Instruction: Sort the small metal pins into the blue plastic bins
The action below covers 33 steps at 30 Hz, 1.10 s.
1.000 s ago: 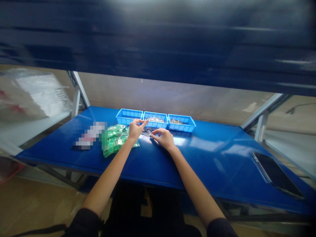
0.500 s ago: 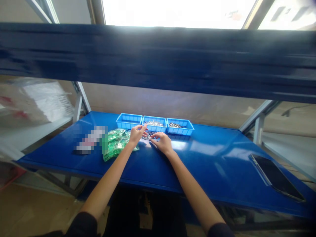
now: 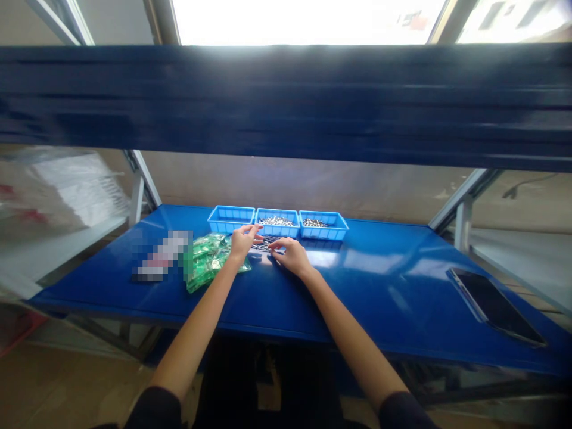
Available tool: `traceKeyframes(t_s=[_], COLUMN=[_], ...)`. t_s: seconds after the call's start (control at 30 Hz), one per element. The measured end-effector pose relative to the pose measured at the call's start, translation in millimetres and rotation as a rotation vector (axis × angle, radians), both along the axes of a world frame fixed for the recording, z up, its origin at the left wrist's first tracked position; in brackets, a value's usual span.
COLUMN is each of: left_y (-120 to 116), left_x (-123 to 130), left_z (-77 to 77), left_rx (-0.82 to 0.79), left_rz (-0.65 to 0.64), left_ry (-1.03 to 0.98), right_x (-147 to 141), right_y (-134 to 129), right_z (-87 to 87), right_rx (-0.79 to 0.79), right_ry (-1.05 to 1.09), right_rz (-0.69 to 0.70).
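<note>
On the blue tabletop lies a loose pile of thin metal pieces [image 3: 263, 243], like screws or nails, too small to name surely. My left hand [image 3: 242, 243] is at the pile's left side, its fingers stretched out and apart. From the right, my right hand [image 3: 292, 256] reaches to the pile with thumb and forefinger apart at its edge; no piece can be seen in its grasp. Just behind the hands stand a middle blue tray [image 3: 277, 230] and a right blue tray [image 3: 328, 233], both with small metal pieces. The left blue tray [image 3: 230, 227] shows a bare floor.
Green-printed plastic bags [image 3: 205, 265] lie left of my left forearm. Farther left is a blurred-out item [image 3: 163, 256]. A phone [image 3: 498, 307] lies on the right of the table [image 3: 379, 298]. A dark blue beam [image 3: 286, 101] crosses above, between metal frame legs.
My left hand has shifted slightly left, away from the right hand, uncovering more of the pile. My right hand stays by the pile. The view has moved a little.
</note>
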<state>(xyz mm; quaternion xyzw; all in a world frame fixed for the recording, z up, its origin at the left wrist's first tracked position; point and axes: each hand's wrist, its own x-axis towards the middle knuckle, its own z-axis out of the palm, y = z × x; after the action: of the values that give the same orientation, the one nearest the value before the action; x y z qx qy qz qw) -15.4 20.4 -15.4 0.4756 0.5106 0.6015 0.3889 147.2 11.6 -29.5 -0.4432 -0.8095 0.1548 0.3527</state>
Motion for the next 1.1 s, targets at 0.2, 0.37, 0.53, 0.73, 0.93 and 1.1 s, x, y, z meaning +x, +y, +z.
traceKeyframes(t_s=[0.2,0.37,0.53,0.73,0.93,1.1], left_y=[-2.8,-0.9,-1.3,-10.4,-16.1,-16.0], left_x=[0.0,-0.9,2.6,4.2,8.0,8.6], left_z=[0.7,-3.6,1.6,13.1,17.3,17.3], left_rx=[-0.018,-0.004,0.003,-0.049,-0.1,-0.095], left_rz=[-0.064,-0.065,-0.033,-0.034,-0.182,-0.2], left_ry=[-0.061,0.028,-0.163,-0.144,-0.076,-0.058], right_x=[-0.8,-2.2,-2.8,-1.5,-1.2,-2.0], right_y=[0.4,1.1,0.0,1.9,3.9,1.5], right_z=[0.6,-3.1,-3.5,-4.6,-7.9,-8.6], right_rx=[0.027,0.039,0.052,0.066,0.066,0.021], right_ry=[0.02,0.034,0.011,0.008,-0.068,-0.138], right_rz=[-0.005,0.026,0.042,-0.002,0.027,-0.003])
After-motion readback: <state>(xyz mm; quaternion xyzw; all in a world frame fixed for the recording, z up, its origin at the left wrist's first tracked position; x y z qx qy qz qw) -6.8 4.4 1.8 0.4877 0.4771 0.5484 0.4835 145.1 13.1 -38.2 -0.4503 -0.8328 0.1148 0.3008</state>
